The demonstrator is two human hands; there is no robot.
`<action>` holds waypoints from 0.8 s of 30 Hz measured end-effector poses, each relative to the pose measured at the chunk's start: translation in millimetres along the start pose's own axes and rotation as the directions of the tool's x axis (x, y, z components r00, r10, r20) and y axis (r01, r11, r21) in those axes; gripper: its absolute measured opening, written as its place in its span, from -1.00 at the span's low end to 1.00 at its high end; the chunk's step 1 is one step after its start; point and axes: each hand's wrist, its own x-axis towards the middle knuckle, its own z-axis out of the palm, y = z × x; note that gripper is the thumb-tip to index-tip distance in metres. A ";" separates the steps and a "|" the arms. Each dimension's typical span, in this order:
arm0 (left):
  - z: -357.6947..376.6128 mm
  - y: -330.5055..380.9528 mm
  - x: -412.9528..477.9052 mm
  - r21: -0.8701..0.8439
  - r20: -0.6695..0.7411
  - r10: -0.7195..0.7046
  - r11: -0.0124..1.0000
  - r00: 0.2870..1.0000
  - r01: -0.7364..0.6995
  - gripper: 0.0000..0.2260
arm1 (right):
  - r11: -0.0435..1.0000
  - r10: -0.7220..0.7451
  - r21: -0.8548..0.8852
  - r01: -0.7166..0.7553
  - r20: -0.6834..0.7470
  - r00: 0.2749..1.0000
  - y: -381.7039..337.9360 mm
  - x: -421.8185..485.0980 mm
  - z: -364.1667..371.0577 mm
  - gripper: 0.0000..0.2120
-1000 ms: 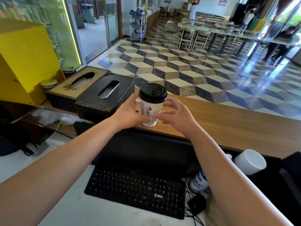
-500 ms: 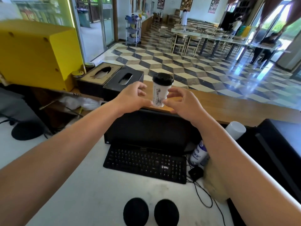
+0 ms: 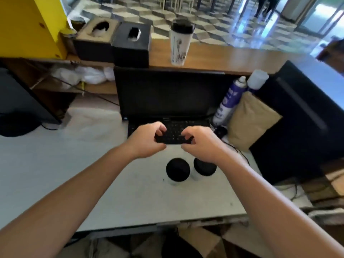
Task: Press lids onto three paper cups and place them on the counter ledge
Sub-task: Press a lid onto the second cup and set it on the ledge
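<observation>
- The lidded paper cup (image 3: 181, 42), held between both hands half a second earlier, has been let go. It is now left standing upright on the wooden counter ledge (image 3: 232, 58), to the right of the black tissue box (image 3: 131, 43).
- Both hands have been drawn back from the ledge and are now held above the keyboard (image 3: 173, 135), in front of the dark monitor (image 3: 167, 94).
- The left hand (image 3: 146, 141) is seen with fingers loosely curled toward the thumb, a gap left between them; nothing is held in it.
- The right hand (image 3: 202, 143) is posed likewise, loosely curled and empty.
- The cup on the ledge is placed well apart from both hands, beyond the monitor.
- Two more black-lidded cups are seen on the white desk (image 3: 55, 164), close under the hands: the left desk cup (image 3: 178, 171) and the right desk cup (image 3: 204, 168), just beside each other, the latter partly covered by the right wrist.
</observation>
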 end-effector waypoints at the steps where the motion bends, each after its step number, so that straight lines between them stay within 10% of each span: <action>1: 14.9 -10.7 -5.2 -0.013 0.035 -0.028 1.000 0.999 0.029 -0.54 | 0.997 0.074 0.005 -0.074 0.035 0.997 4.3 -9.7 15.2 -0.56; 10: 140.6 -80.9 -47.5 -0.001 0.301 -0.253 0.964 0.920 0.266 -0.38 | 0.959 0.277 -0.001 -0.285 0.236 0.931 34.8 -66.6 101.3 -0.52; 19: 211.0 -126.8 -68.9 0.406 0.222 -0.623 0.758 0.750 0.510 0.01 | 0.977 0.182 0.086 -0.195 0.146 0.973 39.7 -52.5 117.9 -0.50; 24: 235.9 -150.0 -74.2 0.453 0.087 -0.625 0.719 0.776 0.528 0.13 | 0.994 0.086 0.065 -0.090 0.069 0.994 42.1 -38.0 116.9 -0.38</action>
